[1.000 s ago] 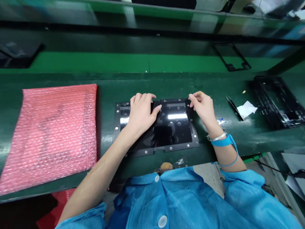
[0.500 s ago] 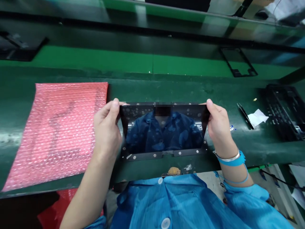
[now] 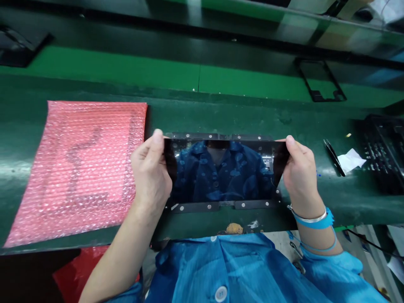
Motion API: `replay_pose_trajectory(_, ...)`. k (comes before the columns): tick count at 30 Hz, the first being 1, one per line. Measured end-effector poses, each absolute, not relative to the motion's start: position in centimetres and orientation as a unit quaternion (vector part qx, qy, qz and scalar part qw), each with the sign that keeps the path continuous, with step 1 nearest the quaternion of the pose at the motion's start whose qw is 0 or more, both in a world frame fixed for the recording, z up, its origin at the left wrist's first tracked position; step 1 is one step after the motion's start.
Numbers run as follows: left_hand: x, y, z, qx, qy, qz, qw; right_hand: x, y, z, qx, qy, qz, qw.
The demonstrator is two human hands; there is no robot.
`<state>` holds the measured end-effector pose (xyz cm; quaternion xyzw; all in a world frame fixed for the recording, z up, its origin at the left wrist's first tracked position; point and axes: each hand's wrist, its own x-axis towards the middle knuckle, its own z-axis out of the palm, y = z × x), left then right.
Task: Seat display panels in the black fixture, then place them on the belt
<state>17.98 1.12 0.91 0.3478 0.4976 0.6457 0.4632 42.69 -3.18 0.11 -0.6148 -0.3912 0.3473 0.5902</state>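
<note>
Between my hands is a glossy black screen panel (image 3: 221, 172), tilted, its face mirroring the blue clothing. My left hand (image 3: 152, 168) grips its left end, thumb on the top corner and fingers behind. At the right end my right hand (image 3: 299, 170) pinches the other top corner; a metal band and a blue strap circle that wrist. Below the panel, a dark frame (image 3: 200, 207) with round silver dots shows along the near and far sides. Whether the panel touches this frame cannot be made out.
Red bubble wrap (image 3: 88, 168) lies at the left of the green bench (image 3: 252, 115). To the right are black tweezers (image 3: 334, 158), white paper (image 3: 352, 161) and a black housing (image 3: 386, 153). An empty black frame (image 3: 320, 80) leans at the back; a dark part (image 3: 20, 46) sits back left.
The panel looks slightly larger and nearer to me, and more of the dotted frame's far strip shows behind it. Both hands still hold it. The whole view has shifted a little.
</note>
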Motion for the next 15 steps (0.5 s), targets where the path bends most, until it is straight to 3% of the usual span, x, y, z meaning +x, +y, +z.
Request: replay_pose_trajectory(15, 17.6, 1.0, 0.8, 0.341, 0.487, 0.663, 0.455, 42.1, -3.3, 1.4, -0.611, -0.414, 0.342, 0.582)
